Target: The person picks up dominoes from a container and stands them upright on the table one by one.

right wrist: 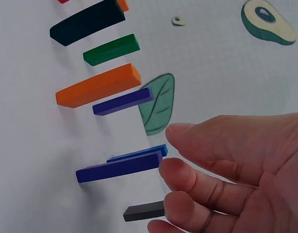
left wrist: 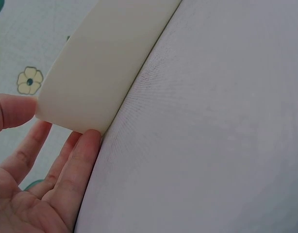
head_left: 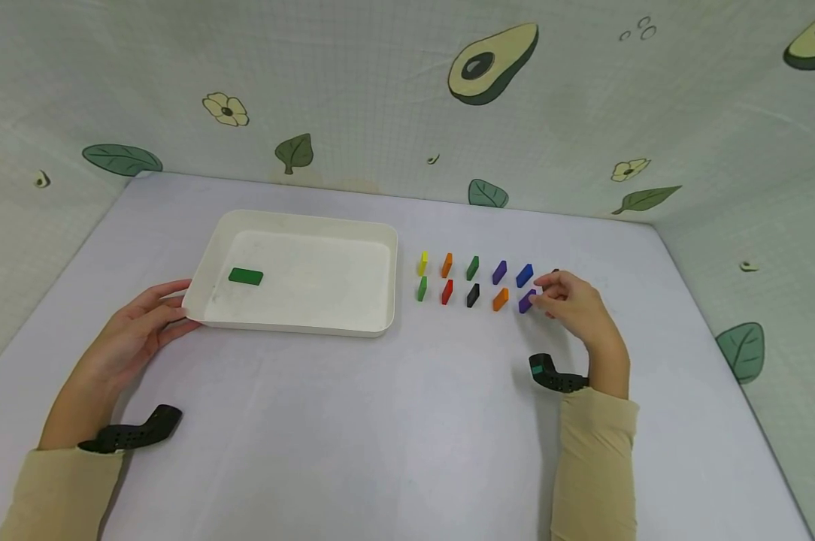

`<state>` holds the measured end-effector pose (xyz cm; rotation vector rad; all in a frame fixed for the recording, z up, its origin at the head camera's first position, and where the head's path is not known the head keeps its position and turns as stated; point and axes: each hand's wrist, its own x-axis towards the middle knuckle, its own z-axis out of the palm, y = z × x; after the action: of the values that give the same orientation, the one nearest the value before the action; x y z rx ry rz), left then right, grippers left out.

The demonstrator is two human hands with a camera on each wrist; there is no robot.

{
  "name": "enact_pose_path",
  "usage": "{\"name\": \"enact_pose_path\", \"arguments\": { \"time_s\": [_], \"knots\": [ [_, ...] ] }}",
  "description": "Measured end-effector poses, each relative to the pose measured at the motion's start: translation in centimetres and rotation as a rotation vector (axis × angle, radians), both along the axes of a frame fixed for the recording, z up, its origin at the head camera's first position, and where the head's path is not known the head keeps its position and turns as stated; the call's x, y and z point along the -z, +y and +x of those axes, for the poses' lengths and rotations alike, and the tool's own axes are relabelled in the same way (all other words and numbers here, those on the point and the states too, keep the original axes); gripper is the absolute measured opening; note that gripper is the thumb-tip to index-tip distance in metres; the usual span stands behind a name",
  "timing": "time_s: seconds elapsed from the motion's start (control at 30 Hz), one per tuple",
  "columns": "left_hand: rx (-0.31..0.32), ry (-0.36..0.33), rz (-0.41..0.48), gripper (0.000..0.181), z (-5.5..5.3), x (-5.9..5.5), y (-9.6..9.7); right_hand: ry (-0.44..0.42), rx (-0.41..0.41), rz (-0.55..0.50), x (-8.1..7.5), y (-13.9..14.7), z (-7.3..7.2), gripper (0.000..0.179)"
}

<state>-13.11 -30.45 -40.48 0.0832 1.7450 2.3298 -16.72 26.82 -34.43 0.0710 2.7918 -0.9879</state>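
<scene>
A white tray (head_left: 292, 327) lies at the left of the table, with one green block (head_left: 246, 276) flat inside. My left hand (head_left: 137, 330) is at its near left corner, thumb and fingertips touching the outside; the left wrist view shows the fingers fairly straight. To the tray's right, several small coloured blocks stand on edge in two rows. At the right end of the near row, my right hand (head_left: 573, 304) is beside a purple block (right wrist: 119, 166). Its thumb and index finger are apart, the index tip at the block's end. A dark block (right wrist: 144, 211) is partly hidden behind the fingers.
Among the standing blocks are a blue block (head_left: 525, 275), an orange block (head_left: 501, 300), a black block (head_left: 473, 295) and a red block (head_left: 447, 291). A patterned cloth (head_left: 380, 90) rises behind the white table (head_left: 353, 436). Each wrist wears a black strap.
</scene>
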Motion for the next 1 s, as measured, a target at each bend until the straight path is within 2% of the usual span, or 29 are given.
{"name": "enact_pose_path", "arguments": {
  "time_s": [0.4, 0.67, 1.0],
  "knots": [
    [0.006, 0.005, 0.012, 0.035, -0.1, -0.1, -0.1, 0.112, 0.004, 0.003, -2.1, -2.5, 0.5, 0.035],
    [0.010, 0.007, 0.004, 0.035, -0.1, -0.2, -0.1, 0.186, -0.036, -0.077, -2.7, -4.8, 0.7, 0.028],
    [0.007, 0.013, 0.003, 0.035, -0.2, -0.1, -0.1, 0.190, -0.106, -0.201, -2.6, -8.1, 0.7, 0.023]
  ]
}}
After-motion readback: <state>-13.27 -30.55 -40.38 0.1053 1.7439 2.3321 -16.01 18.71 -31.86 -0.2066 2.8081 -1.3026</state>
